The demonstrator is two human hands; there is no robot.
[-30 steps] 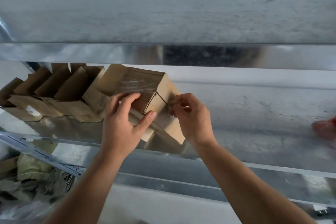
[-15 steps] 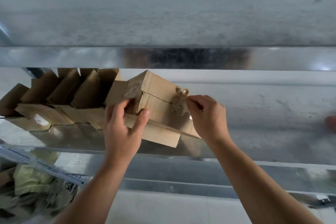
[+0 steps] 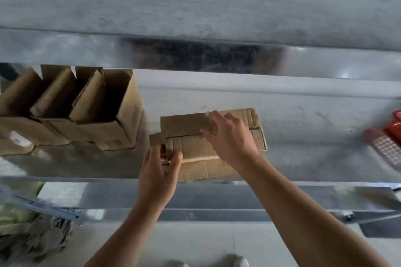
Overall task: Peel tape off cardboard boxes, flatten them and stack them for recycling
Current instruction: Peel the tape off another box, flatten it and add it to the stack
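Shiny galvanized metal shelf (image 3: 303, 158), reflective surface. Red flat device with a pale key grid (image 3: 388, 143) on it at far right, blurred, cut by the frame edge. Below left: greenish crumpled heap (image 3: 15, 212), grey metal rail (image 3: 43, 206) across it. Pale floor (image 3: 195, 243); white shoe toe (image 3: 239, 262) at bottom edge.

The cardboard box (image 3: 191, 124), tilted up a moment ago, now lies flat on the bench (image 3: 303, 149), apart from the row of open boxes (image 3: 123, 115). The right hand (image 3: 230, 136) has moved onto its top seam and pinches crumpled tape (image 3: 208, 132). The left hand (image 3: 157, 171) now grips its near-left corner.
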